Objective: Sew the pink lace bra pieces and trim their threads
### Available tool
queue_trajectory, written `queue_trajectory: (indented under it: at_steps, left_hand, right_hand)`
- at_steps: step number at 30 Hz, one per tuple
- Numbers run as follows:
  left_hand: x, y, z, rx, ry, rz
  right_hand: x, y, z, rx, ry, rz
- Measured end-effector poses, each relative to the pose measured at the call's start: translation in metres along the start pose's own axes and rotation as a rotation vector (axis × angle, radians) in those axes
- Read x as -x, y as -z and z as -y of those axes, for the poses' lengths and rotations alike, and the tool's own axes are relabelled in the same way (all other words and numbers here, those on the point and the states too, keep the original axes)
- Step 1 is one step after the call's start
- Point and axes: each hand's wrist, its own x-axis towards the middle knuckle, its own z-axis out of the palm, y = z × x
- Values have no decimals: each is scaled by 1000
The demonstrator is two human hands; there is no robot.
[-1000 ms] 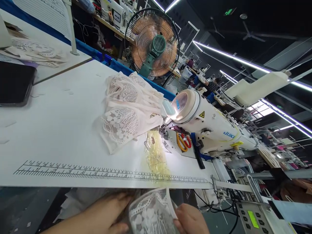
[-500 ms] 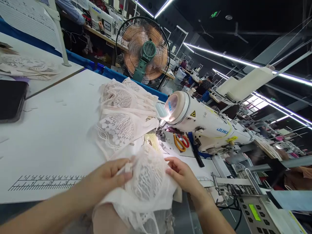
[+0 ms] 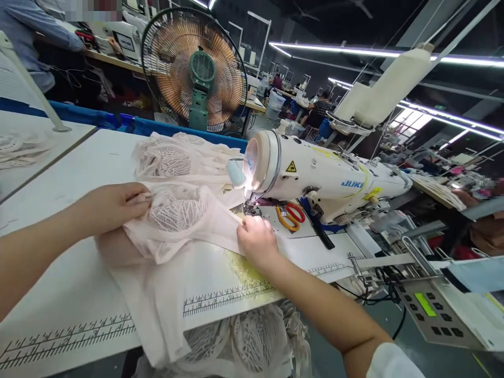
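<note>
Pale pink lace garment, sheer with a leaf-pattern cup, lies spread on the white table, one edge at the sewing machine needle. Left hand pinches its far edge; right hand presses fabric by the needle. Half a second ago both hands held it bunched at the table's near edge.

Long strip lights are glowing across a dark ceiling, lighting rows of workstations that are receding into the far end of the hall. A green-hubbed standing fan is facing in from beyond the far edge of the white worktable, behind a blue partition.
</note>
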Motion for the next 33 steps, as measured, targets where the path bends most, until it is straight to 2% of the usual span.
queue_trajectory:
  at_steps: [2,3,5,7,8,9,11,14,17,22,28,33]
  left_hand:
    - [-8,5,-10,-139,55,-72]
    - [-9,4,-21,-167,27,-112]
    - [-7,-7,-51,-111,-186,-136]
    - [-4,-28,-84,-3,-483,20]
    - [-3,-40,-98,25,-589,166]
    - [-4,-52,-109,54,-634,240]
    - [-8,-73,-122,75,-616,310]
    - [-14,-88,-122,50,-607,254]
    - [-16,-87,-117,-52,-651,222]
    - [-16,-82,-123,-148,-590,273]
    - [-25,-88,-130,-219,-514,273]
    - [-33,-90,-135,-268,-458,304]
  right_hand:
    - [1,0,2,6,-11,27]
    - [2,1,3,7,-15,36]
    - [3,2,5,4,-8,44]
    - [4,3,6,-7,15,45]
    - [5,3,5,-16,29,44]
    - [5,3,4,-25,43,43]
    - [5,1,-1,-44,77,40]
    - [8,-3,-11,-62,148,27]
    - [15,-11,-19,-64,251,-62]
    - [41,-18,-30,-102,341,-244]
    - [68,-10,-42,-179,363,-259]
    - [73,-7,-47,-188,339,-251]
